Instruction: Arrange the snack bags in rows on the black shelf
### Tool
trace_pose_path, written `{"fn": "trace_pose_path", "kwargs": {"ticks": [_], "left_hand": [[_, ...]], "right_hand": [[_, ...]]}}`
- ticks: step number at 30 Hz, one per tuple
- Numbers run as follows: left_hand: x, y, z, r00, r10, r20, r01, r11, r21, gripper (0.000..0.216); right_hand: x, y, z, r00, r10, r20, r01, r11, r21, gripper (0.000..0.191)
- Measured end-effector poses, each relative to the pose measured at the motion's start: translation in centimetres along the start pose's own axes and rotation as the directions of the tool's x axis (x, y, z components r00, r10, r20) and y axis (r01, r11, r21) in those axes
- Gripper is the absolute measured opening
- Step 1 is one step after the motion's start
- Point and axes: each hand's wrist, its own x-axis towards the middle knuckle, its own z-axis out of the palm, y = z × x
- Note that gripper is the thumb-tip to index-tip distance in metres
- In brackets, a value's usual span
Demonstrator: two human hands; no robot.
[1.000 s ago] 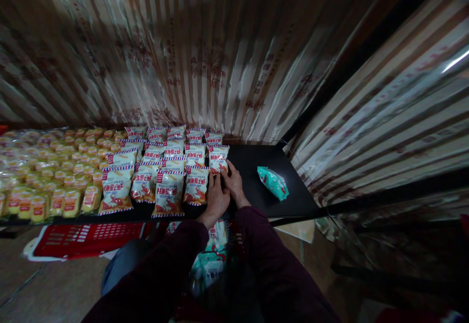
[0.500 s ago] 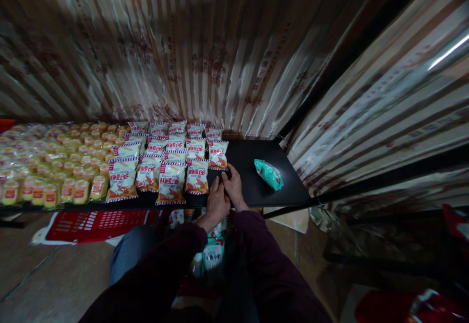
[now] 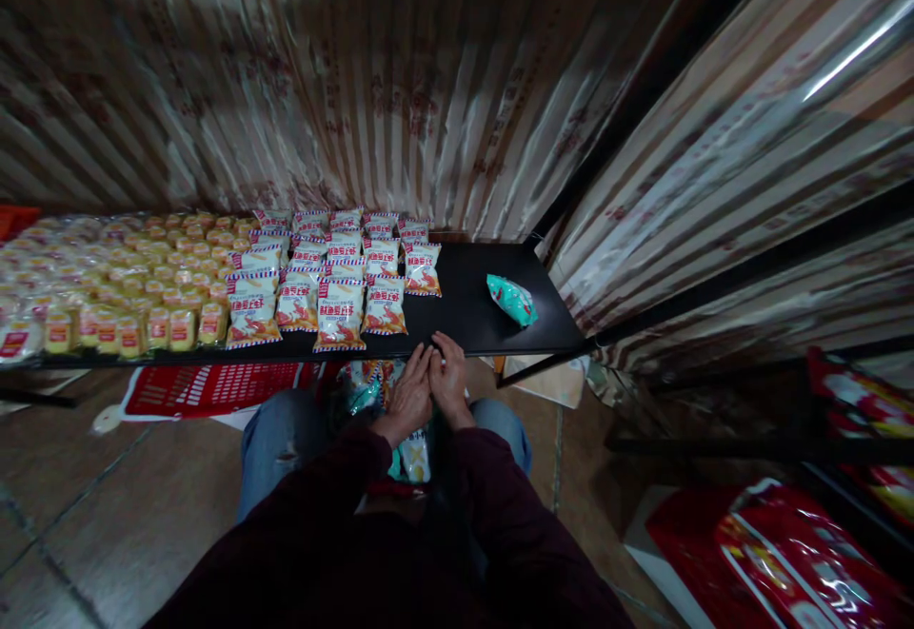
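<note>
My left hand (image 3: 409, 395) and my right hand (image 3: 449, 378) are side by side at the front edge of the black shelf (image 3: 457, 301), their inner sides touching. The left fingers stretch forward, and the right ones are slightly bent. I see nothing held in either; the undersides are hidden. A tiny white spot shows on the right fingers, too small to identify. Just left of the hands stand rows of white-and-orange snack bags (image 3: 341, 313) with striped edges. To the right, one teal snack bag (image 3: 512, 300) lies on its side. Below my hands are more teal and white bags (image 3: 414, 456), partly covered.
Many small yellow wrapped cakes (image 3: 158, 327) fill the shelf's left part. Beneath it sits a red plastic basket (image 3: 207, 391). Striped sheeting (image 3: 400, 87) hangs behind, with a black frame post (image 3: 606, 153) at right. Red packages (image 3: 800, 553) lie at lower right.
My hands have drawn back toward me, from over the shelf to its front edge. The view has shifted, showing more of the floor. The bags keep their places on the shelf.
</note>
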Motion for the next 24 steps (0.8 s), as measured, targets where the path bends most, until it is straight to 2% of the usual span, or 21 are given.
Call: {"fn": "trace_pose_path", "kwargs": {"ticks": [2,4,8,10,15,18,21,24], "left_hand": [[-1.0,-0.3,0.4,1.0,-0.01,0.003,0.01,1.0,0.012,0.06],[-2.0,-0.7,0.9,0.999,-0.031,0.021,0.031,0.999,0.016,0.056],[-4.4,-1.8,2.2,0.971,-0.215,0.101,0.212,0.976,0.049,0.057],[-5.6,-2.5,2.5,0.968,-0.213,0.129,0.207,0.977,0.06,0.067],[-7.5,-3.5,2.0,0.971,-0.202,0.128,0.2,0.979,0.03,0.073],[-8.1,-4.2,1.9,0.972,-0.226,0.071,0.229,0.973,-0.04,0.07],[-8.8,-5.1,2.3,0.956,-0.293,-0.017,0.29,0.953,-0.09,0.067],[-9.6,-6.0,2.5,0.956,-0.292,-0.04,0.287,0.953,-0.097,0.067]], "right_hand": [[-2.3,0.4,0.2,0.999,-0.048,-0.01,0.047,0.999,-0.014,0.037],[-4.4,1.0,0.7,0.999,-0.032,-0.004,0.032,0.998,-0.049,0.038],[-7.0,2.6,2.2,0.978,0.207,-0.028,-0.209,0.965,-0.156,0.038],[-7.3,3.2,2.7,0.953,0.301,0.02,-0.293,0.939,-0.18,0.04],[-6.9,3.6,2.9,0.938,0.318,0.139,-0.307,0.947,-0.094,0.048],[-7.0,3.1,2.9,0.915,0.357,0.187,-0.349,0.934,-0.076,0.052],[-7.3,2.7,3.0,0.887,0.371,0.275,-0.373,0.927,-0.046,0.049],[-7.4,2.5,2.9,0.885,0.353,0.304,-0.386,0.921,0.054,0.046]]}}
